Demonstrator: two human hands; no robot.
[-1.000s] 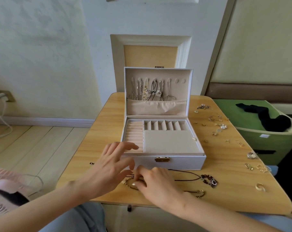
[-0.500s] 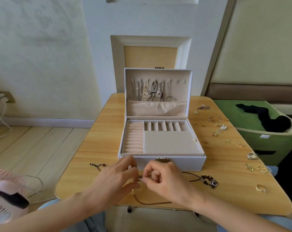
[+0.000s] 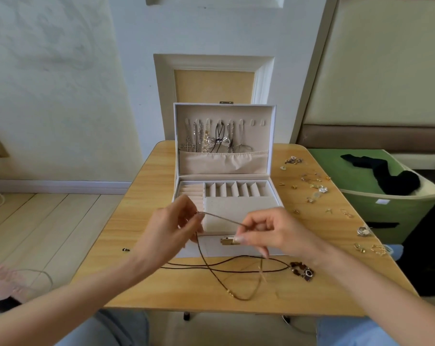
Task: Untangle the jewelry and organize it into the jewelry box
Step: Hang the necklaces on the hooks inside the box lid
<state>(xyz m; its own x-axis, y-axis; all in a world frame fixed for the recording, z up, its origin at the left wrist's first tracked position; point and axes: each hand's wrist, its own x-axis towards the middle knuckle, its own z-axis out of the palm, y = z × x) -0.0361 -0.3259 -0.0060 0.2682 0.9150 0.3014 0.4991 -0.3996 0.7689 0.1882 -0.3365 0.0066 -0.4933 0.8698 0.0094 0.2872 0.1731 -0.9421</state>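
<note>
Because the necklace cord [image 3: 220, 219] is light, limp and thin (apt to snag or knot again), fingertip holds suit it. The left grip [image 3: 171, 226] and right grip [image 3: 274, 233] each pinch it taut before the jewelry box [image 3: 224, 164]. Its slack loops near the table [image 3: 146, 196] front edge, and the barer room lies to the left.

Soft, diffuse daylight is lighting the scene brightly and evenly; only faint shadows are falling on the desk [image 3: 141, 196]. Wide-angle distortion is bowing straight lines toward 3 and 9 o'clock, and small details are looking slightly soft.
</note>
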